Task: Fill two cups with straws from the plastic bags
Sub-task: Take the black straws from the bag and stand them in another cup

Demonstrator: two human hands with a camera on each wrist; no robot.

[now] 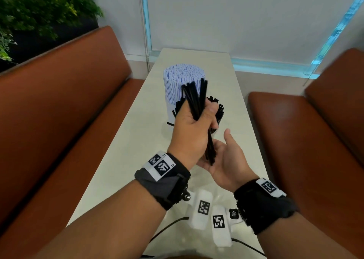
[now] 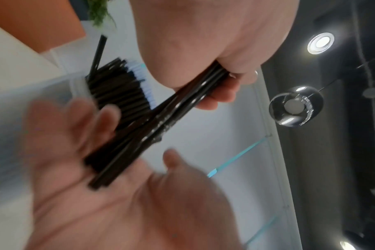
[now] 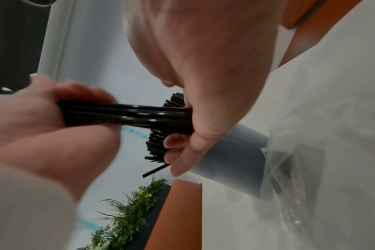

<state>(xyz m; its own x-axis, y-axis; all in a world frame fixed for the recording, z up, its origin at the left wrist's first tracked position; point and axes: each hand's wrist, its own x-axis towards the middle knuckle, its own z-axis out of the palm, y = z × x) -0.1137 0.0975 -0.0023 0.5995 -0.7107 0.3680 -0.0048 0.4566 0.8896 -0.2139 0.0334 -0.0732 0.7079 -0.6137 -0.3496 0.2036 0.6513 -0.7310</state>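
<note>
My left hand point(image 1: 190, 129) sits at the centre of the head view, raised above the right, back of the hand toward me, its fingers point(image 2: 216, 96) and thumb curled round a bundle of black straws point(image 1: 199, 105). My right hand point(image 1: 226, 162) lies just below and to the right of it, palm turned up, fingers point(image 2: 92, 118) straight and spread, thumb pointing up; the lower ends of the bundle rest against that palm. Both forearms enter from the bottom edge of the frame, each wearing a dark wrist strap with a white coded tag.
</note>
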